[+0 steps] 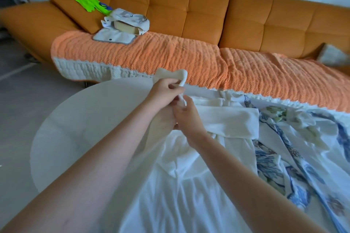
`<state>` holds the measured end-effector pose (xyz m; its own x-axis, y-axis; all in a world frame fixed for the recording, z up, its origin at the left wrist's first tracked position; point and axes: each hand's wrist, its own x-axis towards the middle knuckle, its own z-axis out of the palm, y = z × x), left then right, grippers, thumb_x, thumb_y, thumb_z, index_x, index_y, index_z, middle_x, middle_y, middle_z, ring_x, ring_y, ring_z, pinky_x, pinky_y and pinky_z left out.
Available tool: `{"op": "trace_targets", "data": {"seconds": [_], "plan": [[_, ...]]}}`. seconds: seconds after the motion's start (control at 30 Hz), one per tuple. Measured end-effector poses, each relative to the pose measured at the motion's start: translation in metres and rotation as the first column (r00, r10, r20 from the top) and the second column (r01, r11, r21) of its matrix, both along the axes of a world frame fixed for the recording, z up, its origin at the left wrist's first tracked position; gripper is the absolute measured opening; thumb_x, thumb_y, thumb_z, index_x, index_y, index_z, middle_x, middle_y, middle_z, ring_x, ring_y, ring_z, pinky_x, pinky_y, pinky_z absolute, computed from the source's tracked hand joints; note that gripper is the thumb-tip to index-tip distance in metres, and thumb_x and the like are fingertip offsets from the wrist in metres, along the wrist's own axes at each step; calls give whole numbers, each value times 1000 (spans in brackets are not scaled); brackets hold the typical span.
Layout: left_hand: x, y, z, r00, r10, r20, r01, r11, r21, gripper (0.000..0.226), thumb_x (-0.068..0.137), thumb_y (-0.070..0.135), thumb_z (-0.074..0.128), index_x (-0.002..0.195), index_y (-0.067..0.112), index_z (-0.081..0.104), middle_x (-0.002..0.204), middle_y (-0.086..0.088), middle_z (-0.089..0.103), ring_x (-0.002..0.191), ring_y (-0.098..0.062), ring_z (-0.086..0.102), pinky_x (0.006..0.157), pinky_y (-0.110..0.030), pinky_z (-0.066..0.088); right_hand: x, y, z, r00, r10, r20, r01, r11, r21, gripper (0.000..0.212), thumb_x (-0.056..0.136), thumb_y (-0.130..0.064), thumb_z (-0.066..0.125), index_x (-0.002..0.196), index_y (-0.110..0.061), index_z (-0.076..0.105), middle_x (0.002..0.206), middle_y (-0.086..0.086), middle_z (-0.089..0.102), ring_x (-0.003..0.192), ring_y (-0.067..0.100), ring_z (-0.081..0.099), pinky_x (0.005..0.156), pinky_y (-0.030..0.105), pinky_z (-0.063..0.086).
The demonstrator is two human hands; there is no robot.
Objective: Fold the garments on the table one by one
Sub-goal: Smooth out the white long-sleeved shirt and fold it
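1 wht garment (189,176), near-to-far (strap (171,74) up)

Soft, even daylight; slight motion blur, wide-angle bend at edges, faint shadows.

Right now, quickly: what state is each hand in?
Left hand: grips the raised end of the white garment.
Right hand: pinches the same garment just below.
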<state>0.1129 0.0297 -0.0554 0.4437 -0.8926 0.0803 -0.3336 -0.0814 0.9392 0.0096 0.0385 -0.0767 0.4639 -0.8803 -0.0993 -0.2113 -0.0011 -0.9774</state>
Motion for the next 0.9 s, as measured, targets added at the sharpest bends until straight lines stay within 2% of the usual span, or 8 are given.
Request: {"op": "trace_targets", "data": {"seconds": [0.1, 0.17, 0.23, 0.37, 0.5, 0.6, 0.73, 0.9], "plan": [[-25, -5, -20, 931, -75, 359, 61, 997, 50, 18, 92, 18, 54, 103, 16, 67, 101, 1, 61, 97, -16, 57, 85, -28, 45, -34, -6, -11, 958, -3, -285, -29, 994, -106, 69, 92, -14, 40, 150, -18, 4, 132, 14, 44, 98, 31, 59, 77, 33, 49], [-31, 1, -36, 777, -88, 623, 41, 995, 90, 28, 93, 13, 48, 117, 16, 64, 128, -5, 56, 123, -20, 47, 102, -34, 36, -45, -5, -21, 828, -64, -558, -146, 935, -323, 80, 90, -19, 44, 149, -21, -11, 140, 14, 27, 118, 32, 40, 93, 29, 30], [-30, 11, -50, 645, -131, 752, 40, 990, 139, 39, 96, 14, 44, 134, 16, 50, 151, -7, 31, 142, -19, 20, 113, -36, 21, -49, -6, -26, 727, -137, -673, -262, 851, -456, 81, 90, -24, 42, 149, -30, -12, 149, 8, 14, 129, 32, 24, 106, 36, 19], [-23, 21, -66, 552, -283, 785, 15, 944, 329, 46, 103, 31, 23, 147, 19, 25, 159, -2, 3, 146, -17, -4, 116, -41, 7, -50, -9, -28, 556, -116, -823, -451, 790, -416, 60, 96, -30, 30, 150, -30, 4, 157, -3, 8, 141, 31, 5, 109, 39, 12], [-21, 16, -70, 541, -379, 750, -11, 889, 457, 51, 102, 37, 16, 150, 27, 3, 158, 2, -13, 144, -15, -13, 111, -59, 2, -48, 1, -13, 439, -213, -873, -518, 734, -440, 50, 99, -30, 24, 148, -20, 20, 152, 8, 21, 139, 34, 7, 108, 39, 13], [-25, 21, -80, 394, -162, 905, -99, 971, 217, 57, 95, 38, 23, 149, 20, 19, 157, -17, 1, 145, -27, 9, 104, -64, 22, -43, -8, 2, 501, -246, -830, -489, 711, -506, 41, 99, -28, 28, 137, -23, 43, 150, 6, 24, 137, 34, 11, 107, 40, 15], [-35, 31, -95, 436, -102, 894, -104, 981, 163, 71, 89, 52, 20, 136, 6, 47, 146, -14, 40, 136, -25, 38, 104, -55, 32, -19, -50, 7, 698, -127, -705, -350, 798, -490, 45, 98, -25, 32, 143, -27, 34, 157, -1, 17, 140, 28, 10, 109, 41, 14], [-43, 32, -99, 529, -77, 845, -87, 986, 145, 77, 83, 56, 7, 147, 17, 26, 156, -3, 19, 144, -21, 16, 115, -46, 11, 12, -91, -11, 725, 35, -688, -373, 860, -349, 49, 98, -31, 39, 146, -32, 27, 149, 5, 34, 133, 30, 32, 108, 44, 29]]}}
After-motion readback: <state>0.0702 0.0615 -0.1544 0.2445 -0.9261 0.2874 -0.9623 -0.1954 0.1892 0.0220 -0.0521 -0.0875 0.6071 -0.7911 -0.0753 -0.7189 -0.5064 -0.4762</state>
